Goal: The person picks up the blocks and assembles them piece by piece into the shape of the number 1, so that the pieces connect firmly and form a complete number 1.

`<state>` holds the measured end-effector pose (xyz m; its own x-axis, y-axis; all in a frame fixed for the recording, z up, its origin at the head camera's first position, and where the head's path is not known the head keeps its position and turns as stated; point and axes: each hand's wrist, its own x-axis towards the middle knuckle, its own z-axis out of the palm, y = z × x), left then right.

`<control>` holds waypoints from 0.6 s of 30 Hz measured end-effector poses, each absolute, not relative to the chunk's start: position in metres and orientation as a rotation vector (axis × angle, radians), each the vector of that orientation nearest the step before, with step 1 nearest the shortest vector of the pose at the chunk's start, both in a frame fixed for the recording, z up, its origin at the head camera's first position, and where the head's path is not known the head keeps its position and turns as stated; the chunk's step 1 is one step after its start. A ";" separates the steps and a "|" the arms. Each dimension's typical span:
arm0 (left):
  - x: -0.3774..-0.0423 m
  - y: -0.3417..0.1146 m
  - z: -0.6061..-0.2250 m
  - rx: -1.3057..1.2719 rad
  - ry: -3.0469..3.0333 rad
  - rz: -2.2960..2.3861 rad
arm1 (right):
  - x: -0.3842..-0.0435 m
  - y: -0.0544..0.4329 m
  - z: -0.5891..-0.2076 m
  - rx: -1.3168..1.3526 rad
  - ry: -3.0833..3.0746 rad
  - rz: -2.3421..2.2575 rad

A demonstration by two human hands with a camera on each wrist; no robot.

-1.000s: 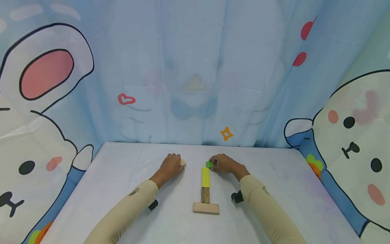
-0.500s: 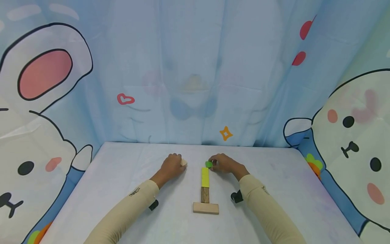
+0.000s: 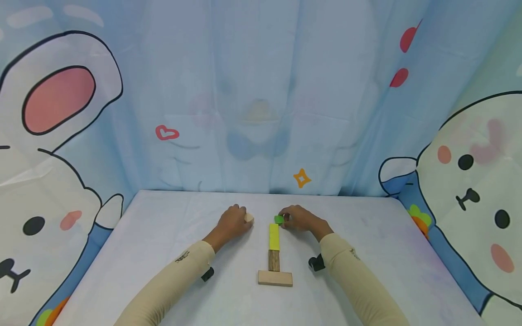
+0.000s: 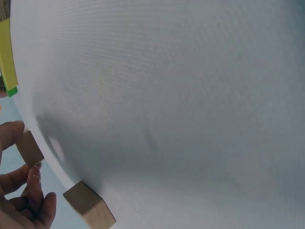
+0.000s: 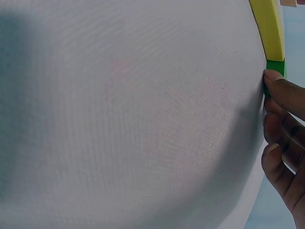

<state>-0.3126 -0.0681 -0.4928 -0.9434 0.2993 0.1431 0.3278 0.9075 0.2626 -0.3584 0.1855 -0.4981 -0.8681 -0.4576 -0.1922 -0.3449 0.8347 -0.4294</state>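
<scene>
My left hand [image 3: 232, 222] pinches a small pale wooden block [image 3: 249, 218] between thumb and fingers, close over the far part of the table. In the left wrist view this block [image 4: 29, 149] shows a brown face, and a second wooden block [image 4: 90, 206] sits near the hand; the head view hides that one. Across from it, my right hand [image 3: 299, 218] pinches a small green block [image 3: 279, 219] at the far end of a yellow block [image 3: 274, 237]. Behind the yellow one comes a dark brown block [image 3: 274, 261], then a wide tan block [image 3: 275, 278] laid crosswise nearest me.
A white cloth covers the table [image 3: 346, 280]. Behind it hangs a light blue curtain [image 3: 253, 68] with cartoon animals at both sides. A black wrist camera [image 3: 316, 262] is strapped under the right sleeve, another camera [image 3: 208, 274] under the left.
My left hand has moved slightly to the right with the wooden block, nearer the green block. The right hand and the row of blocks stay as they were.
</scene>
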 end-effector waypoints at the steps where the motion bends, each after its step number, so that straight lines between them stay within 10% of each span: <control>1: -0.313 -0.067 -0.493 -0.492 -2.972 -0.435 | -0.359 0.186 -0.499 -0.608 2.727 -0.560; 18: -0.311 -0.056 -0.491 -0.523 -2.973 -0.444 | -0.361 0.186 -0.503 -0.618 2.733 -0.556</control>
